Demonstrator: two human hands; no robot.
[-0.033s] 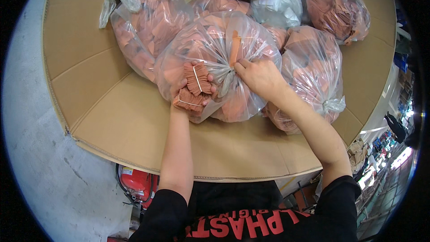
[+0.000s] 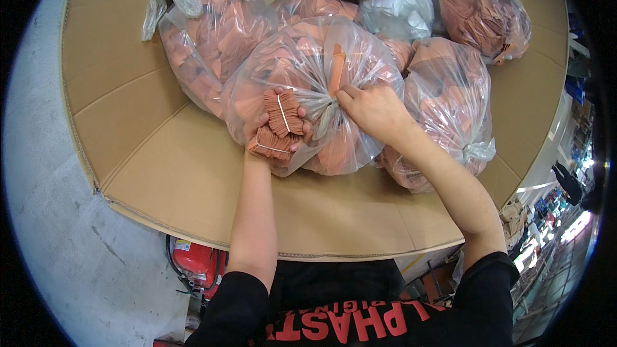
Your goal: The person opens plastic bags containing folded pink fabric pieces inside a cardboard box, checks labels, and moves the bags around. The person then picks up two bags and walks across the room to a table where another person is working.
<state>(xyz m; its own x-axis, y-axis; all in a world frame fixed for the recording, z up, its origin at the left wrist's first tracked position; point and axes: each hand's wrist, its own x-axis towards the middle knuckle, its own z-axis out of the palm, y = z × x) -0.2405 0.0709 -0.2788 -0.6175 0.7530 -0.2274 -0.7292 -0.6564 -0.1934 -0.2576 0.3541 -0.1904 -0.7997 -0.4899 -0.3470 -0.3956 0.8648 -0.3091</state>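
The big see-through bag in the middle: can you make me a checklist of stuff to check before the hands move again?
1. Left hand holding both bundles of reddish-brown pieces: ok, upper bundle and lower bundle.
2. A white band around the upper bundle: ok; the lower bundle has one too.
3. Right hand at the gathered neck of the middle bag: ok.
4. Neck tied shut: cannot tell, fingers and folds hide it.
5. Orange strip clear of the neck: not ok, its lower end reaches the gathered plastic.
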